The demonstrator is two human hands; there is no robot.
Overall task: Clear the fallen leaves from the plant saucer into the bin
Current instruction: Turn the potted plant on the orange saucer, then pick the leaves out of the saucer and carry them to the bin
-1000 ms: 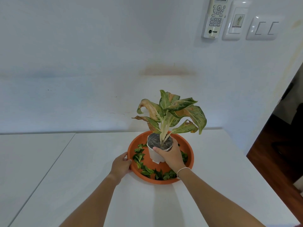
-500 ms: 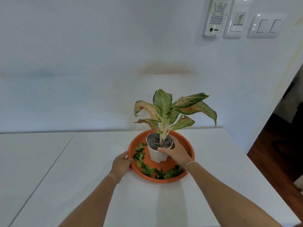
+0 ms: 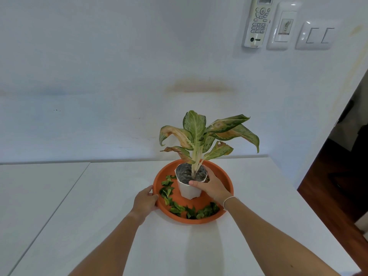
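A round orange plant saucer (image 3: 223, 174) sits on the white table. In it stands a white pot (image 3: 186, 191) with a green and yellow leafy plant (image 3: 201, 136). Several small green fallen leaves (image 3: 191, 211) lie along the saucer's left and near side. My right hand (image 3: 211, 187) grips the right side of the pot's rim. My left hand (image 3: 144, 202) holds the saucer's left rim, thumb on its edge. No bin is in view.
The white table (image 3: 99, 216) butts against a white wall; a seam runs down its left part. The table's right edge drops to a dark wooden floor (image 3: 328, 196). A remote control (image 3: 257, 20) and switches (image 3: 316, 35) hang high on the wall.
My right hand has slid from the pot's front to its right side and turned the pot, so the plant's leaves now face differently. My left hand has stayed on the saucer's rim.
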